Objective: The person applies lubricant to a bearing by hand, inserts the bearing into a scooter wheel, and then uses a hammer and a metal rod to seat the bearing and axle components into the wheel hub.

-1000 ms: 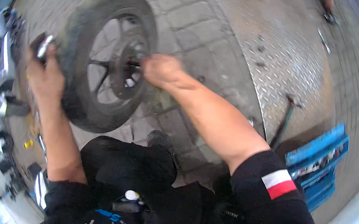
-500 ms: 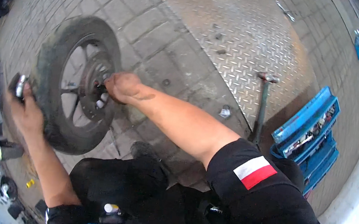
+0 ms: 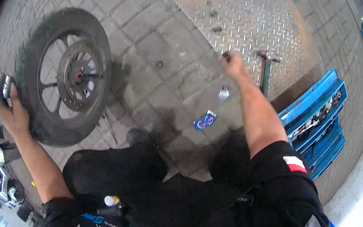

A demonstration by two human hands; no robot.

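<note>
A motorcycle wheel (image 3: 63, 76) with a black tyre stands on the paving at the left, its brake disc (image 3: 64, 92) facing right. Red shows at the hub centre (image 3: 79, 76), where a thin dark piece crosses it. My left hand (image 3: 15, 115) is beside the tyre's left side, fingers closed on a short shiny metal cylinder (image 3: 6, 86). Away from the wheel, my right hand (image 3: 235, 67) is over the edge of the metal plate, left of a hammer (image 3: 266, 74). Its fingers are closed, with something dark at their tips that I cannot make out.
An open blue toolbox (image 3: 313, 116) with tools stands at the right. On the paving lie a blue packet (image 3: 204, 120), a crumpled white scrap (image 3: 224, 93), a dark ring (image 3: 159, 64) and a thin rod (image 3: 109, 129). Patterned metal plate (image 3: 250, 21) covers the floor beyond.
My right hand has left the wheel hub and swung right to the metal plate. The blue packet, hidden before by my arm, now shows. My left hand keeps the metal cylinder.
</note>
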